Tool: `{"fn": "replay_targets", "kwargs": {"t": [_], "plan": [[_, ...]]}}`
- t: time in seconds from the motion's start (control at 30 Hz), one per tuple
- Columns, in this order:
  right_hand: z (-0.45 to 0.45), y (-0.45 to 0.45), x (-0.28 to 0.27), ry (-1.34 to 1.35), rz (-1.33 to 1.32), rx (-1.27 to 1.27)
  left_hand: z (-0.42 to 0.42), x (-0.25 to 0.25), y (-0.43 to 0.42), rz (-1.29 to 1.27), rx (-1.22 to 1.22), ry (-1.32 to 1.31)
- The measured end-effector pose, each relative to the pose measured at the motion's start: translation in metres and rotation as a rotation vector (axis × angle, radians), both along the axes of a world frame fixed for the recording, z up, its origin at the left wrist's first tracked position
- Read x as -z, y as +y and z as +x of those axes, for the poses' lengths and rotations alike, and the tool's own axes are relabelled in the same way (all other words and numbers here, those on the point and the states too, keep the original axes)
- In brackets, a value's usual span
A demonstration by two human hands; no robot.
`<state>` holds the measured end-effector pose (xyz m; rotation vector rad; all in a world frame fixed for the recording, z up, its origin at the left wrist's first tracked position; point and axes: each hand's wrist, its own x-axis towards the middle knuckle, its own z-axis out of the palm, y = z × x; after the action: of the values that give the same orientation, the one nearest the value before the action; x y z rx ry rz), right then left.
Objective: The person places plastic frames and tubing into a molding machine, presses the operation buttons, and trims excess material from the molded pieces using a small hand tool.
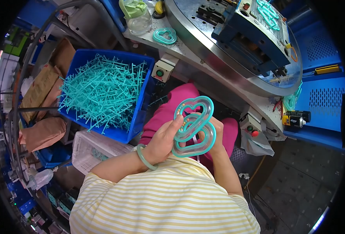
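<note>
Two heart-shaped rattle rings of clear plastic with teal rims are held up before my lap, overlapping each other. The upper rattle ring (208, 104) has small coloured beads showing inside it. Below and partly behind it is the lower rattle ring (210, 146). My left hand (161, 141) grips the rings from the left, its thumb pressed on the upper one. From the other side my right hand (218, 134) is closed at the rings' right edge; its fingertips are mostly hidden behind them.
A blue bin (141, 113) full of teal plastic sprues (104, 91) stands at left, above a white crate (88, 150). Ahead is a round metal machine table (192, 43) carrying a mould (254, 43). Another teal ring (164, 35) lies beside a bottle (138, 21). Button boxes (164, 69) flank my knees.
</note>
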<state>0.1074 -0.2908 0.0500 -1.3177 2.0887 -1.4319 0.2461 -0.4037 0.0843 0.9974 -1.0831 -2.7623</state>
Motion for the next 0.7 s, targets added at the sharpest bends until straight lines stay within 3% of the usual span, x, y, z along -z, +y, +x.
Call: {"fn": "replay_targets", "kwargs": {"t": [0.33, 0.4, 0.53, 0.6, 0.7], "plan": [[0.003, -0.003, -0.004, 0.038, -0.043, 0.05, 0.001, -0.008, -0.003, -0.055, 0.037, 0.0], [0.001, 0.001, -0.003, 0.077, 0.093, -0.007, -0.002, -0.011, -0.002, -0.087, 0.026, -0.001], [0.009, 0.0, 0.002, -0.001, 0.089, 0.068, 0.0, -0.008, -0.005, -0.127, 0.054, -0.053], [0.01, -0.002, 0.002, 0.272, 0.024, 0.184, 0.002, -0.005, -0.005, -0.094, 0.078, -0.035], [-0.004, -0.001, 0.012, 0.466, -0.093, 0.266, 0.001, -0.008, -0.004, -0.084, 0.064, -0.027]]}}
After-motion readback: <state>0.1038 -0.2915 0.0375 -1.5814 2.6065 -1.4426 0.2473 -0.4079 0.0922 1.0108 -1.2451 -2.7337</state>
